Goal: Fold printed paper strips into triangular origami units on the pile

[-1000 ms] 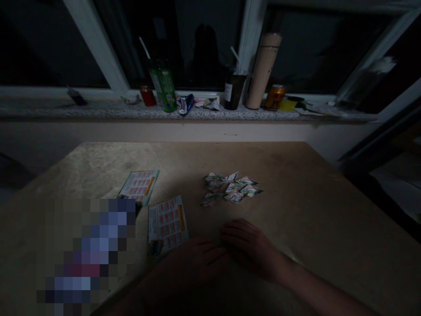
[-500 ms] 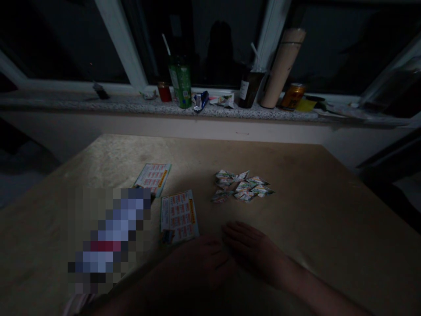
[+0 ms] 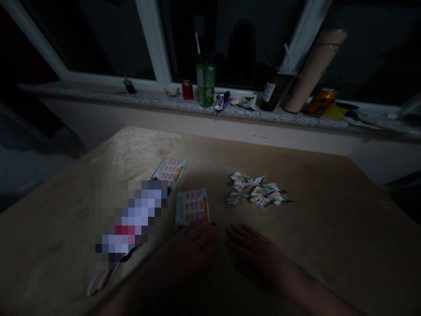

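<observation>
My left hand [image 3: 197,243] lies low over the near edge of a printed card [image 3: 191,206] covered in red-lettered boxes, hiding that edge. Its fingers look stretched out, with nothing visible held in them. Across a small gap, my right hand [image 3: 251,245] rests on the table, fingers extended and holding nothing. Beyond it sits a cluster of several folded paper pieces [image 3: 261,191], pointed and printed in colours. A second printed card [image 3: 170,171] lies farther back on the left, partly covered by a blurred-out long object [image 3: 138,215] with a strap.
The wooden table [image 3: 329,210] ends at a wall below a granite sill [image 3: 148,97]. Along the sill stand a green cup [image 3: 206,83] with a straw, a red jar [image 3: 187,90], a dark cup [image 3: 274,92], a tall pinkish flask [image 3: 314,72] and an orange can [image 3: 322,102].
My view has turned, so the table and sill appear shifted right. My left hand has drawn away from my right hand and sits farther over the near card.
</observation>
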`<state>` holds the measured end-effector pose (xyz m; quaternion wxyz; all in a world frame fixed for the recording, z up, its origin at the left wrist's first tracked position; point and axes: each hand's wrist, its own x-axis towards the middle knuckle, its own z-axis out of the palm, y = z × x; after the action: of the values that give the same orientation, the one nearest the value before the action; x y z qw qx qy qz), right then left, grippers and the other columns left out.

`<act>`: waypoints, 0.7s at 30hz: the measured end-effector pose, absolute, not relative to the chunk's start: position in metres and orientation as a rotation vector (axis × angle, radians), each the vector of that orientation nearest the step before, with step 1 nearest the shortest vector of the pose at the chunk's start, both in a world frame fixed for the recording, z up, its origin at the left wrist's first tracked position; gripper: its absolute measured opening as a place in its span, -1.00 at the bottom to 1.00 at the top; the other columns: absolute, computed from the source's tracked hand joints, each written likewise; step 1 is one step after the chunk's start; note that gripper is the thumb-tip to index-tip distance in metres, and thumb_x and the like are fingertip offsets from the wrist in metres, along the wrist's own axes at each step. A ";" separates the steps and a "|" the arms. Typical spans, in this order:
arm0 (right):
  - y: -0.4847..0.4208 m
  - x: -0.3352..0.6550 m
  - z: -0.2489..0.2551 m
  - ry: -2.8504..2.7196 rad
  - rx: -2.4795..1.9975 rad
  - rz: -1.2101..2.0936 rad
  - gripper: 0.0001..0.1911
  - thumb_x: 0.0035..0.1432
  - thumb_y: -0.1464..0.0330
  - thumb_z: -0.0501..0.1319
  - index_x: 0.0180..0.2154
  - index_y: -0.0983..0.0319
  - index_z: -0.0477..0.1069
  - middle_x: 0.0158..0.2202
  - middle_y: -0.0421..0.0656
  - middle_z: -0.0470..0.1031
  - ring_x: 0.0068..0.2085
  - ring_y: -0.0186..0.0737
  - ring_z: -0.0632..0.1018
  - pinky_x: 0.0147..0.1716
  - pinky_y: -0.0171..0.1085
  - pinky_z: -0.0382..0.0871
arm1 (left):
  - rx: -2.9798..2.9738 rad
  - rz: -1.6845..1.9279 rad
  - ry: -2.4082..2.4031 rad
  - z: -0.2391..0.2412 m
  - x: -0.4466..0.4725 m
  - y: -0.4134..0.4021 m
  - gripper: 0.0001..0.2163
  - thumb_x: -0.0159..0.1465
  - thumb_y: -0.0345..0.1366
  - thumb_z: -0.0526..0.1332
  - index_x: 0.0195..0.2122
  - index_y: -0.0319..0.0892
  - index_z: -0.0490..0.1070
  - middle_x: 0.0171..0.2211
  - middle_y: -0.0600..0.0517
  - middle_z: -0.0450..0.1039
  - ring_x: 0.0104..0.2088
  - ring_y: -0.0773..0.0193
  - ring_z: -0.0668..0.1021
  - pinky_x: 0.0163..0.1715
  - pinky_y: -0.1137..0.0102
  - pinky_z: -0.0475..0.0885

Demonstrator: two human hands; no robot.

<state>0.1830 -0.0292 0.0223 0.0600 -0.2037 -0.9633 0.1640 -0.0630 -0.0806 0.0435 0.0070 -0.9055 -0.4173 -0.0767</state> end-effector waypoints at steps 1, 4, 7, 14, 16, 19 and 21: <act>-0.028 0.180 0.022 -2.929 -0.605 0.497 -0.46 0.21 0.37 0.05 0.21 0.14 0.01 0.26 -0.14 0.00 0.24 -0.14 0.08 0.20 -0.05 0.00 | -2.823 -0.210 -1.311 0.041 -0.068 -0.084 -0.69 0.32 -0.26 0.05 0.07 -0.13 0.24 0.10 0.03 0.30 0.09 0.20 0.33 0.09 0.27 0.17; -0.022 0.169 0.022 -2.956 -0.553 0.515 -0.46 0.21 0.37 0.05 0.21 0.16 0.02 0.26 -0.14 0.00 0.24 -0.16 0.07 0.20 -0.07 0.01 | -2.760 -0.178 -1.367 0.033 -0.082 -0.095 -0.63 0.29 -0.26 0.07 0.13 -0.14 0.18 0.18 -0.03 0.18 0.15 0.14 0.25 0.11 0.22 0.16; -0.012 0.152 0.022 -2.930 -0.496 0.513 -0.44 0.16 0.36 0.10 0.19 0.21 0.06 0.26 -0.09 -0.01 0.26 -0.15 0.01 0.20 -0.09 -0.02 | -2.710 -0.209 -1.470 0.027 -0.091 -0.103 -0.49 0.25 -0.29 0.09 0.22 -0.22 0.02 0.23 -0.08 0.04 0.21 0.10 0.13 0.14 0.21 0.13; 0.012 0.108 0.029 -2.907 -0.450 0.516 -0.27 0.13 0.19 0.14 0.24 0.29 -0.09 0.30 -0.02 -0.17 0.28 -0.15 -0.12 0.22 -0.11 -0.13 | -2.615 -0.357 -1.847 0.017 -0.095 -0.102 -0.35 0.27 -0.20 0.06 0.28 -0.24 -0.28 0.28 -0.16 -0.19 0.24 0.07 0.03 0.12 0.16 0.18; 0.015 0.101 0.030 -2.910 -0.445 0.513 -0.24 0.14 0.16 0.13 0.25 0.31 -0.14 0.30 0.00 -0.19 0.29 -0.16 -0.15 0.23 -0.12 -0.14 | -2.596 -0.391 -1.878 0.016 -0.096 -0.100 -0.35 0.28 -0.18 0.05 0.28 -0.25 -0.27 0.28 -0.18 -0.19 0.24 0.05 0.03 0.12 0.13 0.17; 0.017 0.098 0.030 -2.938 -0.445 0.511 -0.23 0.16 0.11 0.08 0.25 0.32 -0.16 0.30 0.02 -0.20 0.29 -0.16 -0.16 0.23 -0.11 -0.17 | -2.579 -0.365 -1.906 0.016 -0.097 -0.098 -0.37 0.29 -0.15 0.04 0.27 -0.27 -0.22 0.28 -0.20 -0.18 0.24 0.04 0.00 0.13 0.10 0.13; 0.018 0.098 0.029 -2.962 -0.447 0.500 -0.25 0.18 0.09 0.05 0.25 0.33 -0.14 0.29 0.02 -0.16 0.28 -0.15 -0.14 0.23 -0.11 -0.19 | -2.578 -0.322 -1.909 0.016 -0.098 -0.098 -0.38 0.29 -0.12 0.03 0.26 -0.30 -0.18 0.27 -0.21 -0.17 0.24 0.03 -0.01 0.13 0.10 0.12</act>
<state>0.0980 0.0175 0.0293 0.0522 -0.1471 -0.9740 0.1643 -0.0978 -0.0980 0.0157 -0.0413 -0.7990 -0.5915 -0.0998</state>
